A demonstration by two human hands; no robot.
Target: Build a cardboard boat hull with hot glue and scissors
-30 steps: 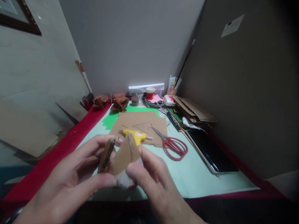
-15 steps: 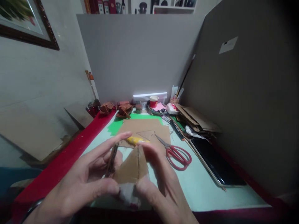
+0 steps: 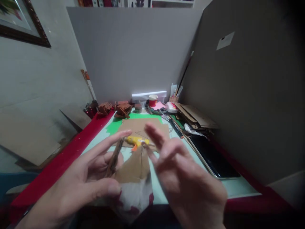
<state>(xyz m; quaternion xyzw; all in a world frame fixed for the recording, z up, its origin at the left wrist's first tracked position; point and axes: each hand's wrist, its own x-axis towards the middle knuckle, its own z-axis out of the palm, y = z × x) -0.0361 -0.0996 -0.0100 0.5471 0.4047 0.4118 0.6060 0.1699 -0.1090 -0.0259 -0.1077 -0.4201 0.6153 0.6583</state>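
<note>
My left hand (image 3: 78,184) grips a folded brown cardboard piece (image 3: 133,167) between thumb and fingers, with a white and red printed part (image 3: 137,198) hanging below it. A thin cardboard strip (image 3: 114,159) stands on edge between my left fingers. My right hand (image 3: 186,178) is raised just to the right of the piece, its fingers spread and holding nothing, fingertips near the piece's top edge. Behind the piece a yellow glue gun (image 3: 137,140) lies on a flat cardboard sheet (image 3: 143,127).
A green sheet (image 3: 114,125) lies under the cardboard on the pale mat (image 3: 197,171). A dark tablet (image 3: 212,152) lies at right. At the back stand a red cup (image 3: 152,100), a brush holder (image 3: 174,97), stacked cardboard (image 3: 197,116) and brown models (image 3: 122,109). Grey boards wall the desk.
My right hand has let go of the cardboard piece and lifted with fingers spread, covering the red scissors. The left hand keeps its hold; the view shifted slightly.
</note>
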